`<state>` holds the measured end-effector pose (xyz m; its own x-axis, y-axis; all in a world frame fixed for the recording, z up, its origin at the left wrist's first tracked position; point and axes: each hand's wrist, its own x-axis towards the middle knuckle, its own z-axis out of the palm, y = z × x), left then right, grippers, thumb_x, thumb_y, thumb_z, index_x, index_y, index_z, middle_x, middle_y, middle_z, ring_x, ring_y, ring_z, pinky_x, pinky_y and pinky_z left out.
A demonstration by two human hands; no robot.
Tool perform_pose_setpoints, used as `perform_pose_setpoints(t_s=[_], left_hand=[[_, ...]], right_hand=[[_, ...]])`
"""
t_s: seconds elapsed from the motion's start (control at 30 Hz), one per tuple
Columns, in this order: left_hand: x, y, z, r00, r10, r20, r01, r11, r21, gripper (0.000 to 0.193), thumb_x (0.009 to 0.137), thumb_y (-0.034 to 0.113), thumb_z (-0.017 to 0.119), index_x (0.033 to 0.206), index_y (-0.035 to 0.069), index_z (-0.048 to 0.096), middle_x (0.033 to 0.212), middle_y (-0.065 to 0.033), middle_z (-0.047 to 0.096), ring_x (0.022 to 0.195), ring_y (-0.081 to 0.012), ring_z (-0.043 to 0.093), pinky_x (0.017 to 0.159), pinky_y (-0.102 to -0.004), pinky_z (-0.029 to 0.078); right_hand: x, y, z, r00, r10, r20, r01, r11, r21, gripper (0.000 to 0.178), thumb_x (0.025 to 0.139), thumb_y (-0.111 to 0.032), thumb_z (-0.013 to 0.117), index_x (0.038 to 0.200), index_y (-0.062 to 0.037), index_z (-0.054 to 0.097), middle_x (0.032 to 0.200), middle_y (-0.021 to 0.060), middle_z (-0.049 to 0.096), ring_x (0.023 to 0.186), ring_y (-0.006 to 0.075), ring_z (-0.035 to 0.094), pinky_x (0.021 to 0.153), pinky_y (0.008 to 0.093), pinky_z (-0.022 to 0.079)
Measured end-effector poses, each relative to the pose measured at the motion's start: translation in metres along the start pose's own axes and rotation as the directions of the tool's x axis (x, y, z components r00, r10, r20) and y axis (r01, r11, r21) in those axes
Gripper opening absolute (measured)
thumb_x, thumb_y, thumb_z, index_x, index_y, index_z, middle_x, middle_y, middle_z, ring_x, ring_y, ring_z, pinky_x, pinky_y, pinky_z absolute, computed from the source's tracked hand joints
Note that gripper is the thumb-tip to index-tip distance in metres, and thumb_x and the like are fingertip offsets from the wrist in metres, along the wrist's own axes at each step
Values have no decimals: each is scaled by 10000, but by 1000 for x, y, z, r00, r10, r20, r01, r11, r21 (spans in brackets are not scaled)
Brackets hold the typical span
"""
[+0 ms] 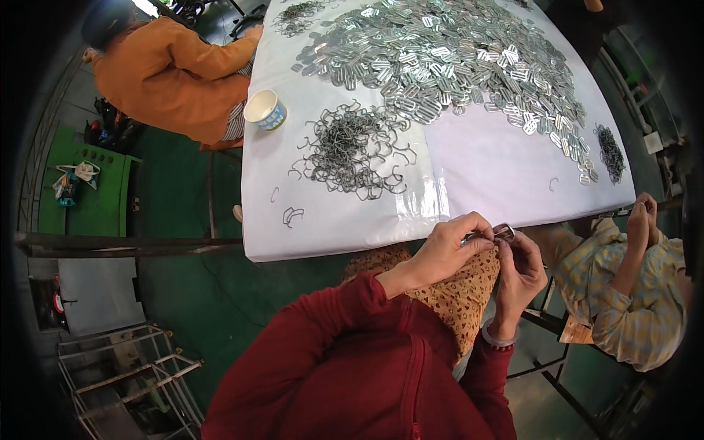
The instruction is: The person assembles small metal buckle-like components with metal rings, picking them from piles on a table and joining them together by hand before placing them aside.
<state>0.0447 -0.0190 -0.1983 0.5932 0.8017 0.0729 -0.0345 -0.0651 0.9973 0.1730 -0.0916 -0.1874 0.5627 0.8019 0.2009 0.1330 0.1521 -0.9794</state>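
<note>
Just off the near edge of the table, above my lap, my left hand and my right hand meet with fingertips pinched. Between them shows a small shiny slotted metal buckle, lying against my right fingers. A grey metal piece shows at my left thumb and fingers; its exact kind is partly hidden. Beyond my left hand lies a tangled pile of bent wire hooks. A large heap of flat slotted metal buckles spreads over the far part of the table.
White sheeting covers the table. A paper cup stands at its left edge; a few loose hooks lie nearby. Smaller hook piles sit at the right and far left. People in orange and plaid sit at either side.
</note>
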Motion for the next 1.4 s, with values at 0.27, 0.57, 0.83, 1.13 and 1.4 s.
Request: perform_pose_setpoints(t_s=[0.27, 0.57, 0.83, 1.13, 1.4], left_hand=[[0, -21, -22, 978, 196, -73, -180, 966, 185, 322, 798, 113, 686, 1083, 45, 553, 984, -105, 627, 919, -230, 612, 808, -328, 481], [74, -89, -158, 951, 294, -96, -57, 470, 881, 80, 796, 102, 630, 810, 32, 665, 827, -100, 589, 865, -290, 547, 775, -383, 448], [82, -85, -152, 894, 388, -224, -31, 554, 832, 72, 883, 26, 467, 945, 0, 494, 862, -168, 567, 850, -342, 542, 745, -413, 431], [40, -34, -81, 994, -31, -101, 57, 962, 266, 215, 912, 75, 529, 1096, -25, 581, 777, -39, 592, 636, -83, 536, 609, -244, 452], [2, 31, -23, 998, -23, 57, 27, 997, -72, 119, 844, 11, 619, 952, -38, 615, 864, -60, 634, 758, -118, 593, 727, -244, 479]], right_hand=[[-4, -6, 3, 996, 85, 24, -87, 991, 98, 170, 777, 124, 624, 931, 53, 638, 860, 49, 613, 742, 80, 564, 640, 196, 456], [-10, -2, -4, 994, 105, 25, -104, 994, -27, 158, 739, 72, 682, 887, 20, 662, 827, 28, 627, 735, 64, 550, 635, 180, 418], [-8, -6, -2, 994, 100, 41, -98, 994, -51, 146, 740, 54, 684, 882, 25, 668, 785, 18, 623, 686, 49, 523, 609, 176, 402], [-15, -7, 0, 989, 141, 35, -137, 986, -100, 138, 754, 58, 658, 891, 37, 656, 781, 17, 617, 702, 59, 537, 635, 185, 423], [-16, 7, 0, 976, 219, -22, -214, 969, 120, 221, 757, 60, 678, 974, 30, 650, 812, 38, 640, 709, 80, 590, 643, 201, 484]])
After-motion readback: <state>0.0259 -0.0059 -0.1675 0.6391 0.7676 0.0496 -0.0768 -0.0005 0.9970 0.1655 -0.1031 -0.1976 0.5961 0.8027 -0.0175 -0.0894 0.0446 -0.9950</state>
